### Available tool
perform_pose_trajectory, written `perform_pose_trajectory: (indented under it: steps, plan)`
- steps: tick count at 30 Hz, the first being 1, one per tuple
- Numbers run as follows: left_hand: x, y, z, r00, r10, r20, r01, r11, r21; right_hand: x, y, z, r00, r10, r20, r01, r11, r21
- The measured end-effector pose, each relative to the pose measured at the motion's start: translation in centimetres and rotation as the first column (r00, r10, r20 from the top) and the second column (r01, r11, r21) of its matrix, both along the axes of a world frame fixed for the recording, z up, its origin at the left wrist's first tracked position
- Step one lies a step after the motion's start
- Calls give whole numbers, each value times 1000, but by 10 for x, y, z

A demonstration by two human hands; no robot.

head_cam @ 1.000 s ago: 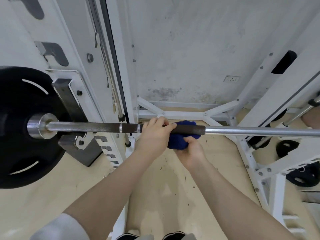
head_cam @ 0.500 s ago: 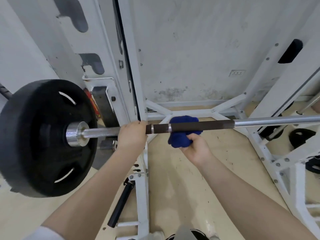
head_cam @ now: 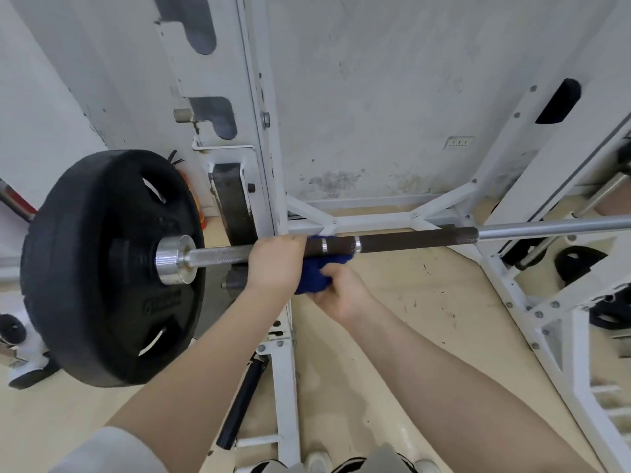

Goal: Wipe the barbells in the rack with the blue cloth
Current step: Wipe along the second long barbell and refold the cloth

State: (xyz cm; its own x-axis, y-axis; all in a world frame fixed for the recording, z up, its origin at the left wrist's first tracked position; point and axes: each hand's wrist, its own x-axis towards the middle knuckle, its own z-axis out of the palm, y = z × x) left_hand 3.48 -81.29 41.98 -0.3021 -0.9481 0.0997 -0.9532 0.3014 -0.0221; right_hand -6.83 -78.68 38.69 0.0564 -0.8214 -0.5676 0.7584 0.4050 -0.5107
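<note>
1. Left hand [head_cam: 275, 264], frame centre, is gripping the barbell [head_cam: 409, 241] with fingers curled over, likely steadying it.
2. Right hand [head_cam: 336, 291] is pinching the blue cloth [head_cam: 312, 276] bunched under the bar, touching it, probably for wiping.
3. Weight plate [head_cam: 102, 268] is hanging at left.

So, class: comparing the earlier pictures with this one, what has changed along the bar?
The right hand has slid the blue cloth leftward along the barbell, up against the left hand, which shifted toward the black plate. Both hands keep their grips.
</note>
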Motion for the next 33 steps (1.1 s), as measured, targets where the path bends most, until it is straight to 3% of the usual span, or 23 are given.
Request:
perform_pose_trajectory:
  steps: [3, 5, 7, 10, 15, 18, 21, 24, 30, 33]
  plan:
    - [1, -1, -2, 998, 23, -60, -21, 999, 27, -9, 0, 2, 1000, 4, 18, -5, 1000, 12]
    - [-1, -1, -2, 994, 50, -98, -45, 998, 46, -34, 0, -1, 996, -80, 26, 80, 997, -7]
    - [-2, -2, -3, 993, 65, -102, -60, 997, 54, -63, -2, -9, 967, -211, 142, 213, 977, 5]
    - [-1, 0, -7, 993, 61, -102, -57, 997, 44, -86, 0, -19, 907, -193, 375, 213, 977, -10]
    - [0, 2, -3, 993, 42, -109, -42, 999, 5, -51, 2, 2, 984, -148, 98, 150, 989, -10]
    - [1, 7, -4, 993, 40, -109, -39, 999, 11, -75, 17, 10, 976, -214, 36, 213, 977, 15]
    - [-14, 11, -8, 994, -10, -106, 13, 1000, 24, -123, 26, 8, 925, -356, 134, 350, 935, 65]
    - [-41, 14, -9, 975, -127, -181, 132, 991, 15, -127, 22, 5, 878, -354, 322, 348, 934, 76]
    - [-73, 18, -9, 950, -245, -196, 245, 969, -23, -95, 19, 16, 930, -367, -1, 364, 922, 133]
    - [-71, 14, -12, 949, -238, -207, 243, 970, 3, -132, 25, 27, 860, -466, -210, 495, 861, 117]
